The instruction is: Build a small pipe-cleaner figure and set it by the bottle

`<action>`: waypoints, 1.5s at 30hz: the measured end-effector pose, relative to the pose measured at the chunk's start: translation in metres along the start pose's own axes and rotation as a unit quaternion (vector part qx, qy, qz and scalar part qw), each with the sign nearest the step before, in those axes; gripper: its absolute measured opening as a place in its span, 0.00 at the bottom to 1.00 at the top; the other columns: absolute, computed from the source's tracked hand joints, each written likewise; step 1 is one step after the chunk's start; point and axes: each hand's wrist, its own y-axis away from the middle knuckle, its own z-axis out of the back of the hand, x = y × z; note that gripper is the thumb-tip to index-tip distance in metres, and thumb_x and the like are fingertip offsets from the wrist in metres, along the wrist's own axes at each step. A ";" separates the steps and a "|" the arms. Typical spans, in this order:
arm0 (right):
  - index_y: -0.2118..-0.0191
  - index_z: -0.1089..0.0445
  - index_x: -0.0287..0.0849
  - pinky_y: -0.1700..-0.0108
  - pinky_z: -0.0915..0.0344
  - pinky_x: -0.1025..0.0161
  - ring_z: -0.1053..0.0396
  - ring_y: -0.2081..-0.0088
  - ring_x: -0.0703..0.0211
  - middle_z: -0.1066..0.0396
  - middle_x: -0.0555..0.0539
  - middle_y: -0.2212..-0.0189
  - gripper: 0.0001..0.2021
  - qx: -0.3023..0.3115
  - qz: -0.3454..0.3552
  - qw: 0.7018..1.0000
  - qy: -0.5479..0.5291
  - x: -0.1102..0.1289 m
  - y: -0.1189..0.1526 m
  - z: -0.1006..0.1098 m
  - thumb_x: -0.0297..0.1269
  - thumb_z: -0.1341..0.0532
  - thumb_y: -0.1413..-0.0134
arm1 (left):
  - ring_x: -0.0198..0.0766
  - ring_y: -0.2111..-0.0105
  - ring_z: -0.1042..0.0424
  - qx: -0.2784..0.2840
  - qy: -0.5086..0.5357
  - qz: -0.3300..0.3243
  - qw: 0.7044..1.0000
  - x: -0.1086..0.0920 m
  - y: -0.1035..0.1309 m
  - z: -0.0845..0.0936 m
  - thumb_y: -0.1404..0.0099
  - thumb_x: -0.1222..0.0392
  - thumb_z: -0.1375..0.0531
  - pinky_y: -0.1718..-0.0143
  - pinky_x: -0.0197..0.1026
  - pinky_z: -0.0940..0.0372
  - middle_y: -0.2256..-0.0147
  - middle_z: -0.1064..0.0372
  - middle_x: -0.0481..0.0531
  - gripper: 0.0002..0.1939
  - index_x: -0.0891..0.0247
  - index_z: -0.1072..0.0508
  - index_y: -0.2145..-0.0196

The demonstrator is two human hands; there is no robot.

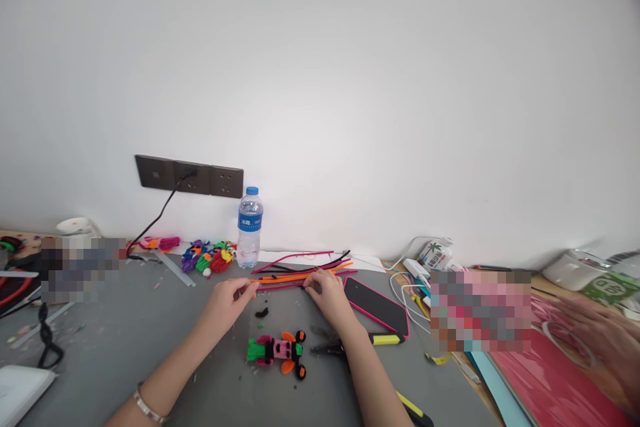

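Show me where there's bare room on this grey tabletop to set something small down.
Most room: the nearly bare grey tabletop between the left forearm and the black cord at far left. A narrower patch lies between that forearm and the colourful figure. Crowded: around the right forearm, by pliers and a phone; beside the bottle, by fuzzy stems.

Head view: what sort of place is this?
Probably a craft workbench against a wall: it holds loose pipe cleaners, a small pipe-cleaner figure and pliers with yellow-and-black handles.
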 end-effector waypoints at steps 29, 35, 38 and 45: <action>0.61 0.33 0.45 0.56 0.37 0.61 0.34 0.60 0.57 0.32 0.49 0.64 0.11 0.078 0.125 0.946 -0.287 0.072 0.024 0.004 0.23 0.43 0.45 | 0.34 0.74 0.45 0.213 0.147 0.000 0.966 -0.013 0.008 -0.004 0.39 0.53 0.42 0.72 0.36 0.49 0.74 0.40 0.45 0.12 0.64 0.31 0.74; 0.63 0.31 0.45 0.58 0.38 0.62 0.33 0.62 0.58 0.31 0.50 0.66 0.09 0.083 0.124 0.948 -0.280 0.074 0.024 0.008 0.23 0.41 0.47 | 0.34 0.74 0.46 0.224 0.165 0.001 0.961 -0.017 0.009 -0.001 0.39 0.50 0.42 0.72 0.36 0.50 0.75 0.45 0.43 0.14 0.63 0.32 0.74; 0.67 0.31 0.44 0.60 0.38 0.62 0.33 0.64 0.57 0.31 0.49 0.69 0.06 0.064 0.119 0.958 -0.252 0.074 0.022 0.008 0.25 0.41 0.46 | 0.34 0.74 0.46 0.216 0.170 0.005 0.961 -0.019 0.009 -0.001 0.39 0.48 0.42 0.72 0.36 0.50 0.76 0.44 0.44 0.15 0.63 0.32 0.74; 0.68 0.34 0.44 0.64 0.38 0.63 0.34 0.67 0.57 0.32 0.49 0.71 0.04 0.020 0.130 0.962 -0.239 0.073 0.022 0.004 0.28 0.42 0.43 | 0.31 0.77 0.49 0.168 0.213 0.042 0.962 -0.013 0.008 -0.003 0.42 0.44 0.40 0.76 0.35 0.53 0.78 0.46 0.42 0.18 0.64 0.31 0.74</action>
